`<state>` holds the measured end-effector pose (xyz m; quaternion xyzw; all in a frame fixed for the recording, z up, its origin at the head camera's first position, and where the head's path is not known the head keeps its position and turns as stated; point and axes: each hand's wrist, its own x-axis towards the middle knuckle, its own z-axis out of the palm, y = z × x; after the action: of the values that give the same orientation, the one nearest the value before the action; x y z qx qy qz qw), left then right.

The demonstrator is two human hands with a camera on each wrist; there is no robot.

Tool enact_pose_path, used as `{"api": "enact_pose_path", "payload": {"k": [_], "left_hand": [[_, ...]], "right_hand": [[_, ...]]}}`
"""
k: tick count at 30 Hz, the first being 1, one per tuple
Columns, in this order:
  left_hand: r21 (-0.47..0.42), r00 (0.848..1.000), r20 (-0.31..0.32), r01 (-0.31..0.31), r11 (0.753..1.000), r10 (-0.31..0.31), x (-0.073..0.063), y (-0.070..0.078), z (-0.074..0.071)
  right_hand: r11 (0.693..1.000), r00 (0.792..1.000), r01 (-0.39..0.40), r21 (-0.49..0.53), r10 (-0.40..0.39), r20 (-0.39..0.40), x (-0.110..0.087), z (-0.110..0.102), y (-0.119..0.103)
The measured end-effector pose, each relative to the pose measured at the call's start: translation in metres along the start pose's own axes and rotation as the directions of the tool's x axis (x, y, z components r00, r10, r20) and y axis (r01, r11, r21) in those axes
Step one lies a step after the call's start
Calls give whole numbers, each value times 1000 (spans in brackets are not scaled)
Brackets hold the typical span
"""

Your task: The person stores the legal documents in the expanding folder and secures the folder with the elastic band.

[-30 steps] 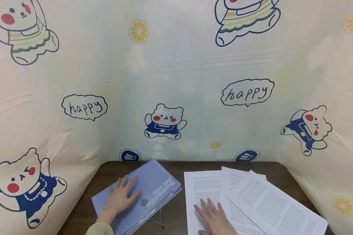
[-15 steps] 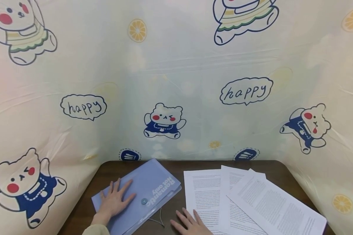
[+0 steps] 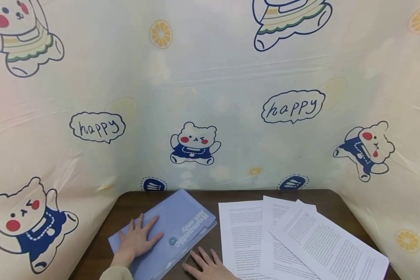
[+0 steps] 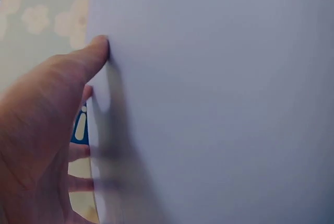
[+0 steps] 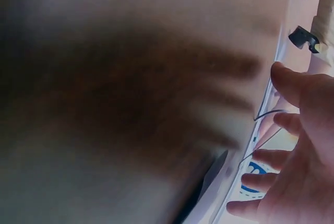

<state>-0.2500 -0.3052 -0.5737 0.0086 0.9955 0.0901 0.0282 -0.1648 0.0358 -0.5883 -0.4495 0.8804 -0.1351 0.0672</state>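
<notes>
Blue folder [image 3: 182,210] laid flat, papers [image 3: 329,245] fanned alongside, two hands with fingers spread

Clock positions as in the head-camera view. Filling the background, nine o'clock round to three: a pale patterned cloth [image 3: 231,155]. Below, centred at six o'clock: a dark brown table [image 3: 143,200]. On it, near five o'clock: at least three overlapping printed sheets, the leftmost running twelve to six, the top one slanted ten to four. At seven o'clock, apart from the papers: the folder.

Stage of things, as a judgement: partway. Done, by the look of it: folder flat, flap [image 3: 196,217] down, papers spread out. Remaining: cord [image 5: 266,112] not wound around the button [image 3: 172,241], papers outside the folder. Contents of the folder, if any: hidden.

Long axis of the folder: from eight o'clock up to two. Flap edge facing about five o'clock; white lettering [image 3: 192,229] upside down from the wearer's side.

Resting on the folder near seven o'clock: the left hand [image 3: 136,237], fingers straight and parted, grasping nothing. At six o'clock, between folder and papers: the right hand [image 3: 211,268], fingers stretched and spread, clasping nothing. Touching the cord or only near: impossible to tell.

Near the flap's edge: the small round button. Trailing from the folder's edge, just past six o'clock: the thin, loose cord.
</notes>
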Motion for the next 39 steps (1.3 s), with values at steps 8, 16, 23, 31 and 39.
{"api": "enact_pose_path", "payload": {"k": [8, 16, 23, 31, 39], "left_hand": [[20, 998, 69, 12, 1000, -13, -7, 10, 0], [38, 993, 107, 54, 998, -58, -20, 25, 1], [53, 990, 106, 84, 995, -90, -30, 35, 5], [70, 990, 94, 102, 992, -109, -37, 42, 7], [67, 991, 76, 108, 992, -113, -41, 45, 11]], "right_hand": [[1000, 999, -12, 9, 11, 32, 2, 4, 6], [999, 1000, 28, -31, -29, -6, 0, 7, 2], [992, 999, 43, -117, -46, -17, -2, 9, -3], [994, 995, -99, -36, 97, -38, -2, 1, -14], [977, 998, -8, -212, -7, -69, -2, 21, -7]]}}
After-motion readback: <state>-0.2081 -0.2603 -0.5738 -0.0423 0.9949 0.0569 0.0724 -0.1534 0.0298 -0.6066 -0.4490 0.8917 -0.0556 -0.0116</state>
